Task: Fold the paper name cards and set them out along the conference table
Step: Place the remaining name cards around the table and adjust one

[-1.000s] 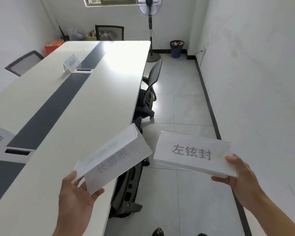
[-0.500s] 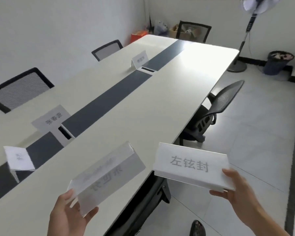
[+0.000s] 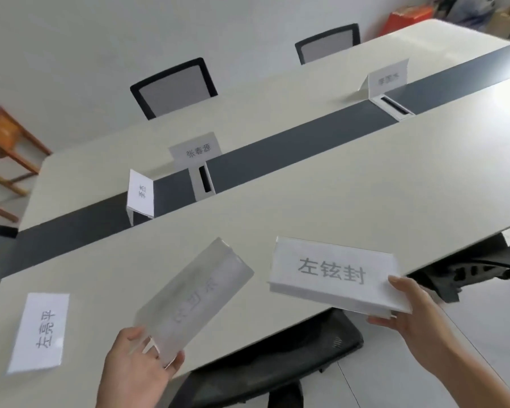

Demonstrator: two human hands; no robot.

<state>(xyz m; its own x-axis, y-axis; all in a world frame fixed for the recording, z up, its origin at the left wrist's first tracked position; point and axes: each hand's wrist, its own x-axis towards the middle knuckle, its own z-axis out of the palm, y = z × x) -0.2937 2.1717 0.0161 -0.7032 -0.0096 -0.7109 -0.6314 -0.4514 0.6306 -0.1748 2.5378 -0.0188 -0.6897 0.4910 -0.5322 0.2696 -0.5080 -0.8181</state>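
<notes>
My left hand grips the near end of a folded name card that is blurred and angled up to the right above the table's near edge. My right hand holds a second folded name card by its right end, its black printed characters facing me. Both cards hover over the long white conference table. On the table, one card lies at the near left, one stands on the dark centre strip, one stands behind it, and one stands far right.
A dark strip with two cable slots runs down the table's middle. Black mesh chairs stand along the far side, and another chair is tucked under the near edge below my hands. A wooden stool stands at the left wall.
The view has swung left and down from the room's far end onto the table's near end. Both hands still hold their cards, which are now over the table edge.
</notes>
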